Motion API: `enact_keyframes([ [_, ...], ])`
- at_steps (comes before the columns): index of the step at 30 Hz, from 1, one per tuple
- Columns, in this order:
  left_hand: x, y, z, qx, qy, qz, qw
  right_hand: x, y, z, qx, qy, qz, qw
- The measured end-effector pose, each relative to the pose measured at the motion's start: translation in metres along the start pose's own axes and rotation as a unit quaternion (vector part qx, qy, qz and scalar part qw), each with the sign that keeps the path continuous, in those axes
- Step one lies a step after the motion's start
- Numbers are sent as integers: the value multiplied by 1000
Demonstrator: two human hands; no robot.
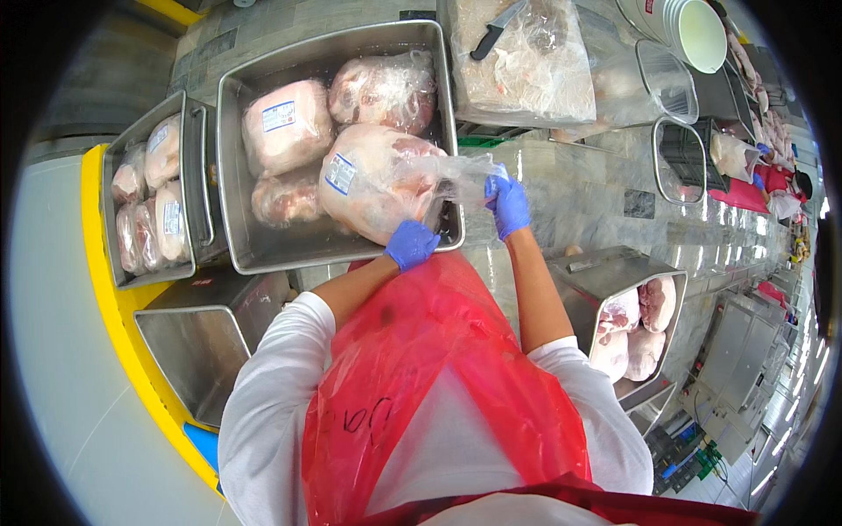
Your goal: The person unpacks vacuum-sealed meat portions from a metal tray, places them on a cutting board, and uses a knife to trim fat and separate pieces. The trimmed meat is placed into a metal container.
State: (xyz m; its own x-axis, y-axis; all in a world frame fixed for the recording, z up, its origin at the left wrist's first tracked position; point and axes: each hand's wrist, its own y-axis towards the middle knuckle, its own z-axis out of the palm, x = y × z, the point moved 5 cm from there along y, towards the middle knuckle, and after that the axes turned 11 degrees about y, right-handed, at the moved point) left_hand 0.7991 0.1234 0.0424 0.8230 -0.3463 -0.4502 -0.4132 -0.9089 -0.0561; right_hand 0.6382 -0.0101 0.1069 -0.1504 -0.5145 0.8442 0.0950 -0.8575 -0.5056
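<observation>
The left hand (411,244), in a blue glove, is curled shut against the underside of a bagged whole chicken (373,181), propping it at the near rim of the large steel tray (230,167); its fingers are folded under the bird, so how tightly they grip cannot be told; the right hand (509,205), also in a blue glove, is pinched narrow on the loose clear neck of the plastic bag (460,171), drawing it out sideways over the tray's right wall, well tight between the two hands; the chicken itself lies tilted in the tray's near right corner, with a white and blue label (340,174) on its left flank; three other bagged chickens (288,127) lie in the same tray, touching it and each other; a smaller steel tray (117,232) to the left, just beside the large one, holds more bagged birds; an empty steel bin (203,337) stands below it on the yellow frame; to the person's right another steel bin (614,272) holds unbagged raw chickens (636,329); beyond the large tray a black-handled knife (494,31) rests on a heap of clear plastic bags (526,70); the person wears a red plastic apron (438,386) over white sleeves.
</observation>
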Motion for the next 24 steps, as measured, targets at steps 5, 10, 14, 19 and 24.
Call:
enact_keyframes([
  [5, 1, -9, -32, -93, -74, -69, 990, 33, -17, 43, -13, -57, -5, 998],
  [10, -32, -13, -224, -204, -152, -43, 966, 57, -19, 75, 4, 50, 20, 999],
  [14, 17, -43, -232, -171, -209, -225, 936, 76, -27, 129, 116, -55, -50, 990],
  [19, 44, -97, -130, -154, -283, -370, 871, 168, -97, 255, 332, -156, -369, 854],
  [24, 76, -124, -78, -204, -133, -494, 835, 298, -157, 390, 246, -196, -790, 527],
])
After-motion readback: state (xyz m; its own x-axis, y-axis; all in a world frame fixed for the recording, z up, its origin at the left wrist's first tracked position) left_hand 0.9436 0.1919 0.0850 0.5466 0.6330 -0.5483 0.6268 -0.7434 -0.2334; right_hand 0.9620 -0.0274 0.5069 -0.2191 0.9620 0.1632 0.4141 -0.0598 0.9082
